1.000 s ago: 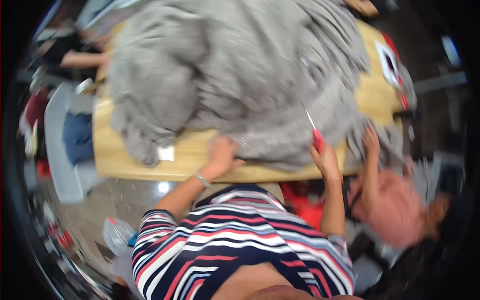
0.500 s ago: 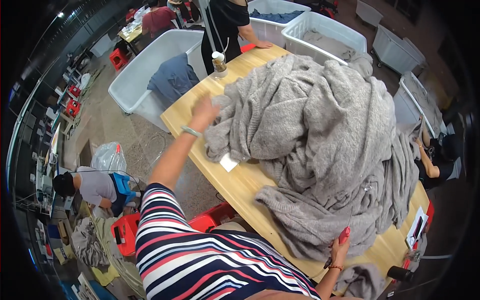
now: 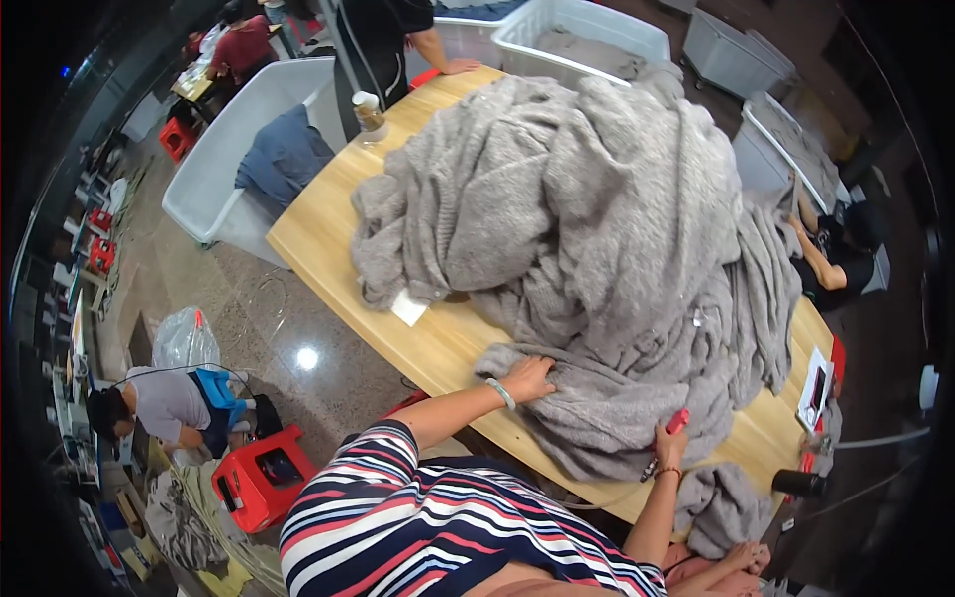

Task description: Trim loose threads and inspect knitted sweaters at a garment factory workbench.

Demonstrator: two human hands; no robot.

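A big heap of grey knit garments covers much of the wooden table. My left hand lies on the near edge of the lowest garment, its fingers apart and touching the knit. Further right along that edge, my right hand is closed round a slim red-handled tool; the tool's tip is hard to make out against the cloth. A smaller grey knit piece hangs at the table's near edge beside my right wrist. Under the heap's left side a white tag sticks out.
A bottle stands at the far left of the wooden table. White bins surround the far side. One person leans a hand on the table. Another handles cloth at the right. A black cylinder lies at the right edge.
My left hand has come back from the heap's far left side to its near edge. My right hand keeps hold of the red-handled tool. The view has shifted; a hand shows at bottom right.
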